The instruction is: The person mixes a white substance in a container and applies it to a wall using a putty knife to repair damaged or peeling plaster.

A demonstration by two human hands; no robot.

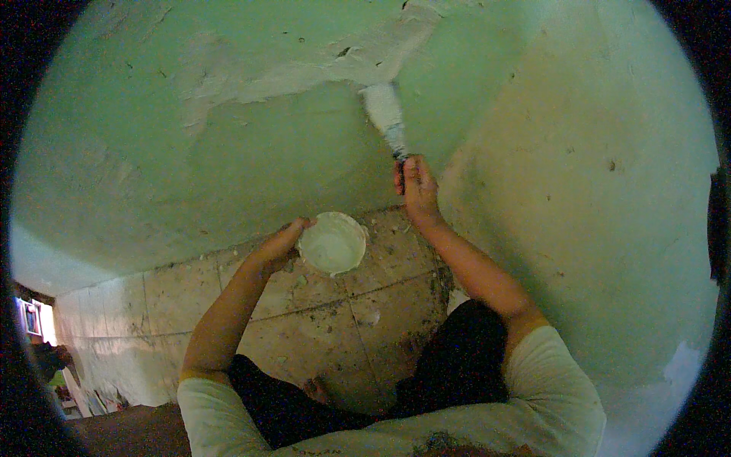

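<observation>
My right hand (415, 181) is closed round the dark handle of a putty knife (384, 107). The knife's broad blade is coated in white filler, and its far edge lies at the lower border of a pale filler patch (327, 75) on the green wall (289, 145). In my left hand (283, 242) is a round tub (333, 244) of whitish paste, gripped at its left rim with the thumb on top. The tub is held over the tiled floor, below and to the left of the knife. The fingers under the tub are mostly hidden.
A second wall (579, 167), stained brownish, meets the green one at a corner on the right. The floor tiles (304, 327) are dirty and strewn with crumbs. My bent knees (461, 354) are close below. Assorted objects (84, 392) stand at the far left near a bright opening.
</observation>
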